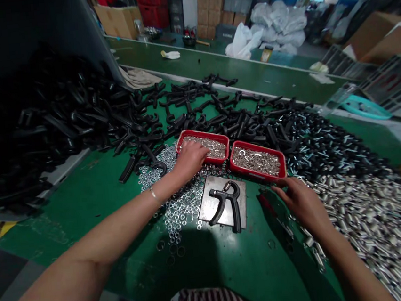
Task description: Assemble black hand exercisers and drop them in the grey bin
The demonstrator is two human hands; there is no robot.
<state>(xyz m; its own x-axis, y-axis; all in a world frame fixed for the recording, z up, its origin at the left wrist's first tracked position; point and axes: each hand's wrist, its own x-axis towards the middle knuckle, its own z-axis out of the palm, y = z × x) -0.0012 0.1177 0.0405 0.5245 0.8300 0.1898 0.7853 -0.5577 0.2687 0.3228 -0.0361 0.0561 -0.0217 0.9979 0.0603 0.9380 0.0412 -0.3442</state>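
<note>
My left hand (191, 160) reaches into the left red tray (203, 132) of tiny metal parts. Its fingers are bent and drawn together; anything between the fingertips is hidden. Beside the front right corner of the second red tray (259, 176), my right hand (303, 203) has its thumb and fingers closed together, and I cannot make out what is in them. Between the hands, a black hand gripper (228, 200) with a spring lies on a square metal plate (209, 211). A red-handled screwdriver (269, 206) lies left of my right hand.
Loose nuts (178, 214) are spread left of the plate. Black handles (76, 110) pile up at the left and along the back. Silver cylinders (366, 219) and dark-ended screws (322, 146) cover the right side. Behind runs a green belt (214, 68) with a white glove (171, 55).
</note>
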